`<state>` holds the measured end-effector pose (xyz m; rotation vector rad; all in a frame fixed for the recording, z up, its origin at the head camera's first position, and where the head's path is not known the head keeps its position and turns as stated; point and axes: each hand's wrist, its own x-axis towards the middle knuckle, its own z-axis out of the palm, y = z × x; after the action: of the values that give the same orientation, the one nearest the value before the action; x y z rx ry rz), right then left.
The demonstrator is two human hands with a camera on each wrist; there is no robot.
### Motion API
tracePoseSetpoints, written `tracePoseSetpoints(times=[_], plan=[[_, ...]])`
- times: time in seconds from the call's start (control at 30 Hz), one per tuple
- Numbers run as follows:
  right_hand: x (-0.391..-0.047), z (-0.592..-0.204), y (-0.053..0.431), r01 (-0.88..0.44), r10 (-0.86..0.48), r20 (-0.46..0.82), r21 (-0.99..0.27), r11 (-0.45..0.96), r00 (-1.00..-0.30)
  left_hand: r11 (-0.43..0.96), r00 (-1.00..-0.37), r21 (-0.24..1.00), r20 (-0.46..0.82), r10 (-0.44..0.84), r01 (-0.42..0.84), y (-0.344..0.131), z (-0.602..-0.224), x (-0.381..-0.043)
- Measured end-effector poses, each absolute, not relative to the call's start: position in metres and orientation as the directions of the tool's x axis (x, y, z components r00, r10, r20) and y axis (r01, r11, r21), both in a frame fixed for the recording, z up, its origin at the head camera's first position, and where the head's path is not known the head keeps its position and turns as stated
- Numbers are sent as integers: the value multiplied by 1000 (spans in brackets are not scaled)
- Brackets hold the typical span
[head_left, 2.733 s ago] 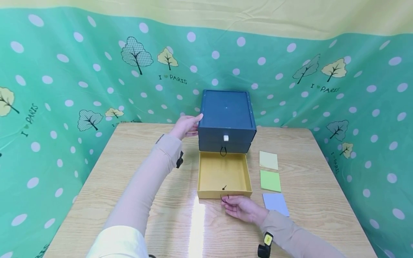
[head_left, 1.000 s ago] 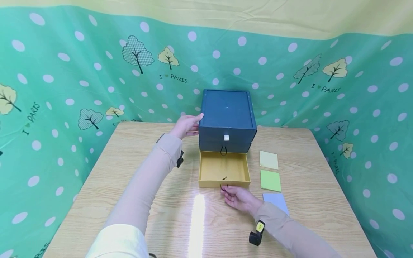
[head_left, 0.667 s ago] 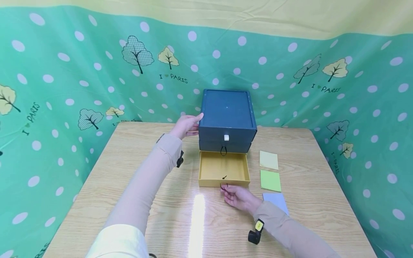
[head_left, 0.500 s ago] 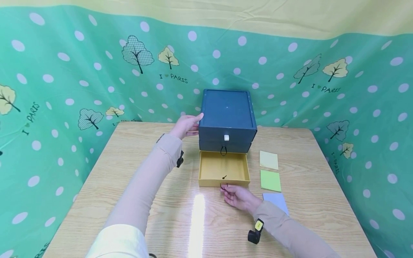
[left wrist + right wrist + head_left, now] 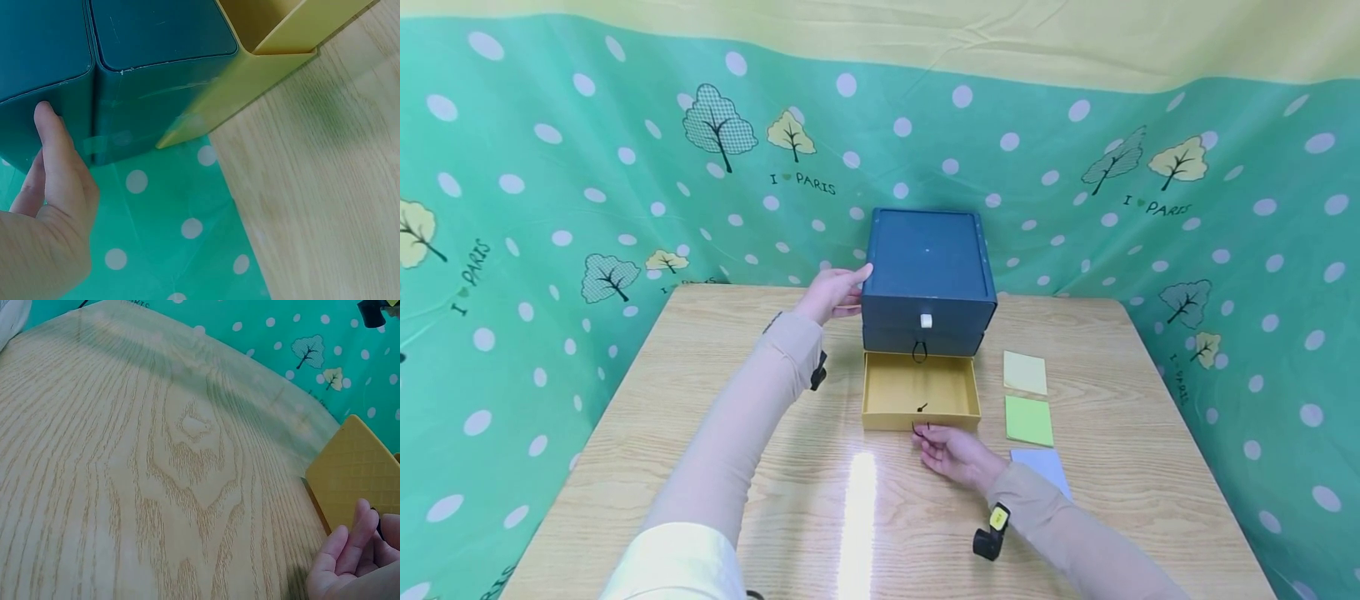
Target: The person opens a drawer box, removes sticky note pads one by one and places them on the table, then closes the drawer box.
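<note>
Stacked dark blue drawer boxes (image 5: 928,254) stand at the back of the table, with a white knob (image 5: 927,321) on the upper one. Below them a yellow drawer (image 5: 887,422) sticks out toward me, a black knot showing inside its front. My right hand (image 5: 955,457) pinches the drawer's black cord loop (image 5: 917,432). In the right wrist view its fingers are close to the yellow drawer front (image 5: 356,469). My left hand (image 5: 831,293) rests against the left side of the blue boxes; the left wrist view shows its fingers extended along that wall.
Right of the drawer lie three paper pads in a column: pale yellow (image 5: 1024,372), green (image 5: 1029,420) and blue (image 5: 1045,468), the blue one partly hidden by my right arm. Another black cord loop (image 5: 920,353) hangs on the box above. A patterned curtain (image 5: 700,208) surrounds the table.
The yellow drawer has slid a little way in toward the blue boxes, my right hand moving with it on the cord loop. My left hand has stayed in place.
</note>
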<state>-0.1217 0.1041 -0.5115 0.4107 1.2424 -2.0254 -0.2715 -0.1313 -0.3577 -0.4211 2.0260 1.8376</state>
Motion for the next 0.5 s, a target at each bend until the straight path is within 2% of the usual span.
tracePoseSetpoints(times=[0.5], plan=[[-127, -513, 104, 706, -426, -577, -656, -266, -697, 95, -887, 885, -460, 28, -456, -131, -358, -271]])
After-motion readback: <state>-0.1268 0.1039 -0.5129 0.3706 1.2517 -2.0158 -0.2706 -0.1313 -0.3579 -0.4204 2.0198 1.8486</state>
